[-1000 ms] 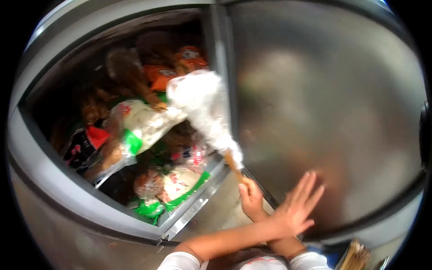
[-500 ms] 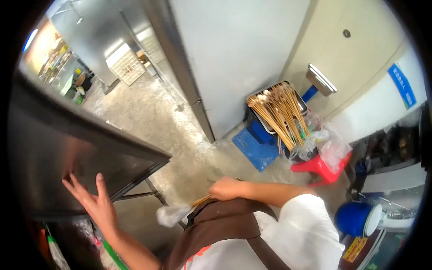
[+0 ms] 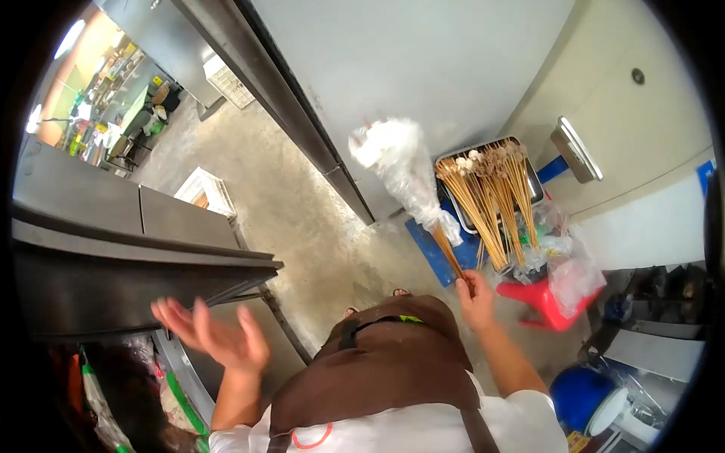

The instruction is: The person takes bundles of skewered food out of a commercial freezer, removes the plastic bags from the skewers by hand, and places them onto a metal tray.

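My right hand (image 3: 476, 300) is closed around the bare ends of a bundle of skewers (image 3: 447, 253). A clear plastic bag (image 3: 404, 170) wraps the bundle's upper end, which points up and to the left; the food inside is hard to make out. Just right of it, a metal tray (image 3: 538, 195) holds many more skewers (image 3: 495, 198) with pale and brownish pieces at their far ends. My left hand (image 3: 215, 332) is open, slightly blurred, with fingers spread and nothing in it. It is beside the dark metal cabinet door (image 3: 136, 291) on the left.
A red stool (image 3: 544, 298) with crumpled plastic bags (image 3: 578, 275) stands at the right. Below the tray is a blue board (image 3: 430, 253). A scale display (image 3: 580, 149) rises behind it. White crates (image 3: 205, 192) are on the floor at left. Packages (image 3: 177, 389) fill the lower-left compartment.
My right hand has swung from my waist out to the right, raising the bagged skewers beside the tray. My left hand has moved right, away from the cabinet door. The view has shifted.
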`<move>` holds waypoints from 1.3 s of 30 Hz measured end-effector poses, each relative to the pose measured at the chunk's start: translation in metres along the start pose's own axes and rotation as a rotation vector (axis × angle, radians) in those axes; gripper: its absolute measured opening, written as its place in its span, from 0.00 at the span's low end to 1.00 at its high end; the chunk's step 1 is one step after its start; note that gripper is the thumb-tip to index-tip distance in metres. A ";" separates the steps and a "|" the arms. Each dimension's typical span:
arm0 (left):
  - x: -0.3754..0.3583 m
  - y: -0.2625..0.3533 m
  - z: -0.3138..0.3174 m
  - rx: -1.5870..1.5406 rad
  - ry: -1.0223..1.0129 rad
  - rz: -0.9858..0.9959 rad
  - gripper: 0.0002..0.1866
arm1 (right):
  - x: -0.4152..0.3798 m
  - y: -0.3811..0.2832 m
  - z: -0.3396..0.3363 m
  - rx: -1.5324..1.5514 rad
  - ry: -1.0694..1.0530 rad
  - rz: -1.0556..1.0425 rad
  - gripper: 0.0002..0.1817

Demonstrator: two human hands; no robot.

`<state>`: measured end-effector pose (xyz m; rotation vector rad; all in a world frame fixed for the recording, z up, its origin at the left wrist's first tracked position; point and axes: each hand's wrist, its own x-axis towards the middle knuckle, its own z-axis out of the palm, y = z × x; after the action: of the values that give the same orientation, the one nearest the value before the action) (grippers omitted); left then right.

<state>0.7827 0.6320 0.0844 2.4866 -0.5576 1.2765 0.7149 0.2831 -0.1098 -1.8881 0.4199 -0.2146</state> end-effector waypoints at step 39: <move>0.032 0.034 0.059 -1.838 -0.875 -1.065 0.17 | 0.047 -0.254 0.085 0.192 0.110 -0.742 0.04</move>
<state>0.8262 0.5707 0.0798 1.0338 -0.1885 -0.6863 0.8344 0.4155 0.0957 -1.7710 -0.2437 -0.8221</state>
